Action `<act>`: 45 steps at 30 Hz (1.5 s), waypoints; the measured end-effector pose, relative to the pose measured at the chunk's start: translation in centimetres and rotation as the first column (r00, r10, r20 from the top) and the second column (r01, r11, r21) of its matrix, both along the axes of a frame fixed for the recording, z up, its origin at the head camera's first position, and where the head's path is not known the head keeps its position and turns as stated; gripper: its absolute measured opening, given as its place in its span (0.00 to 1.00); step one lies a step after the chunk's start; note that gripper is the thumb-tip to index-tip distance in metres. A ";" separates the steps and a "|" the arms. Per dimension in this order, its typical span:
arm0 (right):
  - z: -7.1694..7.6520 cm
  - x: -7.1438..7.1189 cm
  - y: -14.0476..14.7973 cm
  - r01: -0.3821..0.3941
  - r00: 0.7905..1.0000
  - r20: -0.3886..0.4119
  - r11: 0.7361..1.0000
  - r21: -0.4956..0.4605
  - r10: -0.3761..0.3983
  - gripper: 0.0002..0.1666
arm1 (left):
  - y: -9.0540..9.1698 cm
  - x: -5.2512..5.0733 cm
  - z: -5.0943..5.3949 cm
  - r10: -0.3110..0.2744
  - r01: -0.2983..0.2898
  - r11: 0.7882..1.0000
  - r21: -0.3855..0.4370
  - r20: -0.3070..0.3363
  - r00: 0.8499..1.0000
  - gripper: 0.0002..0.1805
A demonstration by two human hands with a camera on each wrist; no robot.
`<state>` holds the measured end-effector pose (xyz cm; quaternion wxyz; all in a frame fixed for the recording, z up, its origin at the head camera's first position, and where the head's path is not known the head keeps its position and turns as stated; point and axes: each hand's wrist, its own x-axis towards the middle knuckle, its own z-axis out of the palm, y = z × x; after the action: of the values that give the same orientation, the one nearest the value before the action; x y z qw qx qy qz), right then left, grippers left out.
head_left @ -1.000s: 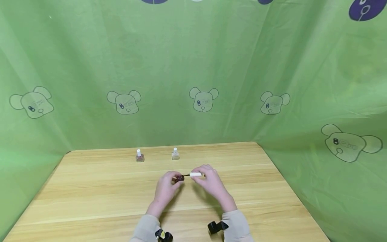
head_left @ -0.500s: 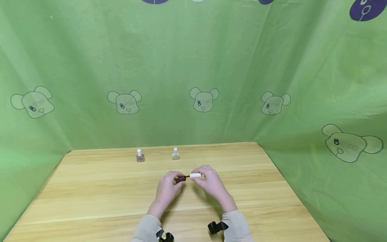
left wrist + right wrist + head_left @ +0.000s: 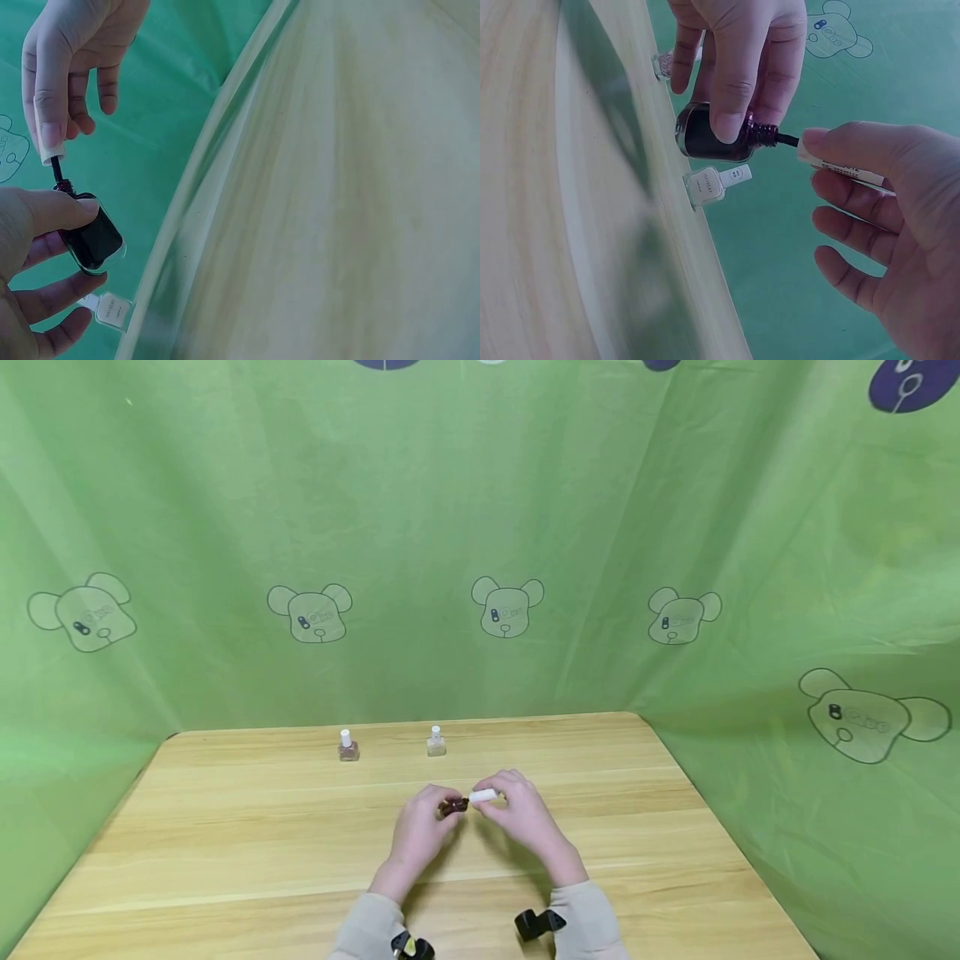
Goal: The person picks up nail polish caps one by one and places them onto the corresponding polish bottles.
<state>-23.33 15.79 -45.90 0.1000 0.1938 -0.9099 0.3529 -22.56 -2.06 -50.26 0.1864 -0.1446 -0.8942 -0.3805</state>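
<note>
My left hand [image 3: 422, 828] pinches a dark red nail polish bottle [image 3: 709, 137] between thumb and fingers, above the table. The bottle is tilted, its threaded neck towards my right hand [image 3: 522, 817]. Between thumb and index finger the right hand holds the white cap [image 3: 483, 795]. From the cap a dark brush stem [image 3: 787, 139] runs into the bottle's open neck; the bristles are hidden inside. A gap with bare stem shows between cap and neck in both wrist views.
Towards the table's back edge stand a mauve nail polish bottle [image 3: 348, 750] and a clear one [image 3: 436, 744], both with white caps. The wooden table [image 3: 225, 835] ends at a green printed curtain [image 3: 412, 527] behind.
The left hand has shifted slightly right, bringing the bottle towards the cap. The brush stem has gone further into the neck, and the gap between cap and bottle is smaller.
</note>
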 end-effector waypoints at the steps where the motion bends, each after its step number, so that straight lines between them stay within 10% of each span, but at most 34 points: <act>1: 0.0 0.0 0.0 -0.002 1.000 0.002 1.000 0.001 0.002 0.10 | 0.0 0.0 0.0 -0.001 0.001 1.000 -0.001 0.000 1.000 0.13; 31: -0.5 -0.1 -0.3 -0.040 0.999 0.004 0.997 0.072 0.040 0.10 | 0.8 0.5 0.3 -0.014 0.012 1.000 -0.019 -0.090 0.996 0.12; 45: -0.7 -0.9 0.6 -0.093 0.982 0.133 0.959 -0.269 0.133 0.20 | 0.6 -0.2 0.0 -0.157 0.102 0.939 0.329 0.144 0.977 0.14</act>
<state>-24.21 16.43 -46.65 0.0357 0.2038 -0.8476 0.4886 -22.77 -1.44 -50.30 0.1055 -0.1386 -0.8217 -0.5426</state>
